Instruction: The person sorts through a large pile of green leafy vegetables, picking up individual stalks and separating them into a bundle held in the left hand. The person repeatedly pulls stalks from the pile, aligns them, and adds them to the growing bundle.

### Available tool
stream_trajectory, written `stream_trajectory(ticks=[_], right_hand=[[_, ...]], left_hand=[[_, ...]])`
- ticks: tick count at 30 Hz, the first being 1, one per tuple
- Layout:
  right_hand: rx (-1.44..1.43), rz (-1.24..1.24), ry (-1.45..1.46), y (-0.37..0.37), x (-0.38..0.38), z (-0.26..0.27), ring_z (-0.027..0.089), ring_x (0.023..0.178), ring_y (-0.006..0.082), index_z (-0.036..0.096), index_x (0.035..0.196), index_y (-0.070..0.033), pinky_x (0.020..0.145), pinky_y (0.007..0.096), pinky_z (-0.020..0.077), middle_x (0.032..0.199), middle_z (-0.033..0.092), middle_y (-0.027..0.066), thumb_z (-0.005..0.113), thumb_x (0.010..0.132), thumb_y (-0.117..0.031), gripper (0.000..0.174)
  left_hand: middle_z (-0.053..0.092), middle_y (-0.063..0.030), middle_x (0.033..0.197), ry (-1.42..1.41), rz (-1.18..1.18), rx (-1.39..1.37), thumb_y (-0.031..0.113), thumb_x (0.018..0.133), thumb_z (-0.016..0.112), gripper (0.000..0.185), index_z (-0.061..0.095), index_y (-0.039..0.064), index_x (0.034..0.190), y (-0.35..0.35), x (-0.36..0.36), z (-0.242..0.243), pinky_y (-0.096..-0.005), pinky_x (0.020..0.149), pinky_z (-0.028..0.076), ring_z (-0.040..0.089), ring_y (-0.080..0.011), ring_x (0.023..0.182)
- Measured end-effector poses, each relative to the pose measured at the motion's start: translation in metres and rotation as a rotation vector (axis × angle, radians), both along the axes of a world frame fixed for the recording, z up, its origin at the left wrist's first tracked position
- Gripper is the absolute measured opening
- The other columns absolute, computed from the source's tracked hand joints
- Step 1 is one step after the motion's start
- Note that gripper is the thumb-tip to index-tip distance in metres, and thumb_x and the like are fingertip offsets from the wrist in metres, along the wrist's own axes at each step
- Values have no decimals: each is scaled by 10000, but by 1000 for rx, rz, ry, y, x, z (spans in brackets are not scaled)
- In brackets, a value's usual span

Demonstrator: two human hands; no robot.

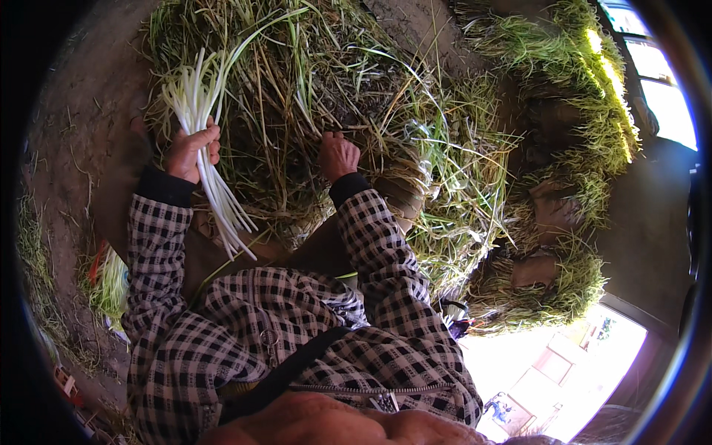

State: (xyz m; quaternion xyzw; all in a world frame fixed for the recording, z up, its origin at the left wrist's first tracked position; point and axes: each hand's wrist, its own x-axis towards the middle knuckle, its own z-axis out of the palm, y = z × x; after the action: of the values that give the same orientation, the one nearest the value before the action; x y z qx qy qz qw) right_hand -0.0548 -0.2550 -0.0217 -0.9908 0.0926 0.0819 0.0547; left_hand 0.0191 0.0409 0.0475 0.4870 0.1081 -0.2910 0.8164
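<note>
My left hand [193, 150] is closed around a bunch of long white stalks with pale green-yellow leaves [207, 178], held upright at the left, their leafy part above the fist and their bare white ends fanning out below. My right hand [339, 156] lies to the right, at the near side of a large heap of green and dry brown leafy stalks [278, 111]. Its fingers are curled at the heap, and their tips are hidden, so I cannot tell whether they grip a stalk. A few long leaves arch from the bunch over the heap.
More leafy bundles [601, 94] lie in a row along the wall at the right. Another pale green bunch [110, 283] with something red at it rests on the earthen floor [72, 144] at the left. A bright doorway [556, 367] opens at lower right.
</note>
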Motion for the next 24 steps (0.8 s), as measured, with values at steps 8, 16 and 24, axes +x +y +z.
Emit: stream_trajectory(ticks=[8, 16, 24], right_hand=[[464, 51, -333, -2, -25, 58, 611, 675, 332, 588, 871, -59, 564, 430, 479, 826, 615, 143, 575, 810, -175, 132], [1045, -28, -268, 66, -71, 108, 626, 667, 261, 607, 926, -28, 586, 322, 489, 803, 620, 139, 637, 798, -108, 154], [871, 123, -391, 110, -66, 93, 608, 669, 311, 589, 905, -38, 568, 358, 480, 801, 611, 136, 650, 771, -106, 162]], left_hand=[[505, 32, 744, 78, -66, -19, 191, 829, 659, 228, 551, 105, 1011, -5, -2, 9, -202, 444, 348, 423, -35, 512], [537, 12, 742, -18, -5, -34, 177, 806, 679, 257, 545, 100, 1011, -13, -12, 26, -203, 456, 385, 469, -52, 507], [573, -16, 730, -160, -100, 140, 128, 784, 697, 252, 556, 34, 970, -18, -19, 23, -208, 425, 395, 489, -69, 477]])
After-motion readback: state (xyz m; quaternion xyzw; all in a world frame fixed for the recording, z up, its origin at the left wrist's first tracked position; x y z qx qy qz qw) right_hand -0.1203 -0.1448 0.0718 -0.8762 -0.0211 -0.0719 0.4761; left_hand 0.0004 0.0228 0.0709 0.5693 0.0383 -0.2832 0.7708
